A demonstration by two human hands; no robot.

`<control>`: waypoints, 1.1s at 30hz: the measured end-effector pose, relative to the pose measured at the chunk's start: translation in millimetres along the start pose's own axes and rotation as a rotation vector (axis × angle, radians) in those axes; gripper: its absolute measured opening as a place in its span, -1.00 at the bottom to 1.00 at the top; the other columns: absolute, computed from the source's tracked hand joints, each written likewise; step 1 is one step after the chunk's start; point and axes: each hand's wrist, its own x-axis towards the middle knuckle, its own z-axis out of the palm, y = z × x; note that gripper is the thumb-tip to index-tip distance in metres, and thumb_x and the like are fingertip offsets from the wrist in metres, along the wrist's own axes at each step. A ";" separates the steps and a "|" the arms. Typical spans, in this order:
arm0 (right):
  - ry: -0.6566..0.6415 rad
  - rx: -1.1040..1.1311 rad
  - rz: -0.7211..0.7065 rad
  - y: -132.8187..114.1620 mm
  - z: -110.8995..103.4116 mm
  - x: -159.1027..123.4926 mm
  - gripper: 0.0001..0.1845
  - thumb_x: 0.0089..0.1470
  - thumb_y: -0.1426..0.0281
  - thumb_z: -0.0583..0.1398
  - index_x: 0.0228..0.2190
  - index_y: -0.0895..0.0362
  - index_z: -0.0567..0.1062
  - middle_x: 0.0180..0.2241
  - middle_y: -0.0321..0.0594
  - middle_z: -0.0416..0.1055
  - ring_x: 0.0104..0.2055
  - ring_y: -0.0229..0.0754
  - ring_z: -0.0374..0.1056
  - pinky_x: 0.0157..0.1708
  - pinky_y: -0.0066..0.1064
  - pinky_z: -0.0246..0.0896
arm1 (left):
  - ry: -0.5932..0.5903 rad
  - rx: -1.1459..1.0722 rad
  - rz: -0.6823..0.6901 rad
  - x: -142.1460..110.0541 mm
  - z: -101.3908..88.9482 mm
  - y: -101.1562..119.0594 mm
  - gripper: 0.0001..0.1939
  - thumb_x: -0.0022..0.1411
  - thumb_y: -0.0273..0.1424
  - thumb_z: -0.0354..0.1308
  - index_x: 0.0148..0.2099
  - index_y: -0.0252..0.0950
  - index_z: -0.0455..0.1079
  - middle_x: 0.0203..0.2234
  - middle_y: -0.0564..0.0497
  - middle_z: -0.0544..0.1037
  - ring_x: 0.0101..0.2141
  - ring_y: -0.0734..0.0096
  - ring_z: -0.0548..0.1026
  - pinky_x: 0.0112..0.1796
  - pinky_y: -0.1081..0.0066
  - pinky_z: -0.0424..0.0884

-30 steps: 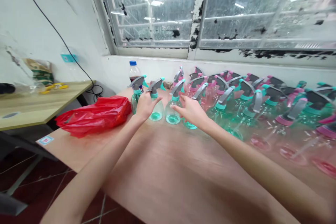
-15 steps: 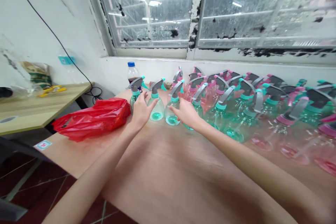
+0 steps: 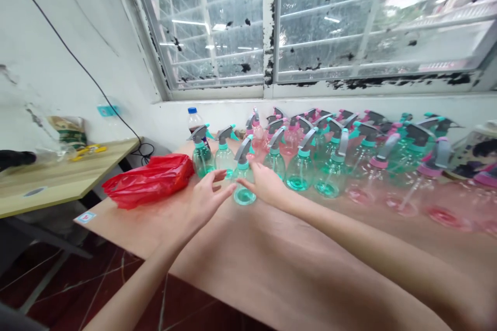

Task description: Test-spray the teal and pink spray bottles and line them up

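Note:
Many clear spray bottles with grey triggers stand in rows along the far side of a brown table (image 3: 248, 264), teal ones (image 3: 301, 165) toward the left and pink ones (image 3: 430, 186) toward the right. One teal spray bottle (image 3: 243, 176) stands a little nearer me than the row. My right hand (image 3: 264, 184) rests against its right side, fingers curved round it. My left hand (image 3: 204, 201) hovers just left of it, fingers spread and holding nothing.
A red plastic bag (image 3: 149, 178) lies at the table's left end. A cola bottle with a blue cap (image 3: 193, 119) stands behind the teal bottles. A second wooden table (image 3: 50, 181) with clutter sits to the left. Barred windows (image 3: 310, 20) run behind.
Both hands have drawn back toward me from the bottle row. The left hand has let go of its bottle; one teal bottle now stands forward of the row by my right hand.

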 end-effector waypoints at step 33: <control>-0.022 -0.080 -0.042 183.2 -125.7 -225.1 -0.61 0.23 0.18 0.14 -0.01 0.15 0.40 0.02 0.02 0.43 0.06 0.04 0.37 0.04 -0.05 0.30 | -0.422 -0.488 0.292 -45.6 164.0 169.4 -0.71 0.25 -0.33 0.12 0.04 -0.16 0.38 -0.15 -0.02 0.55 -0.30 0.36 0.50 -0.22 0.32 0.44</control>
